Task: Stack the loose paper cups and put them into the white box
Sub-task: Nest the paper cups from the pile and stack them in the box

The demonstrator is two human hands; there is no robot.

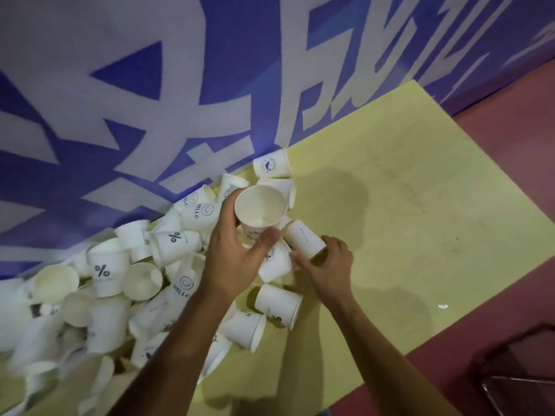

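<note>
A heap of several loose white paper cups [126, 283] lies on a yellow table [405, 211], spread from the left to the middle. My left hand [237, 253] holds one cup [259, 210] upright, mouth towards me, above the heap. My right hand [327, 262] grips a second cup [304, 240] that lies tilted on its side just right of the first. Another cup [277, 304] lies on its side below my hands. The white box is not in view.
A blue wall [150, 85] with large white lettering borders the table's far side. A reddish floor [510, 145] lies right of the table. A dark chair or frame [516, 376] sits at the bottom right corner.
</note>
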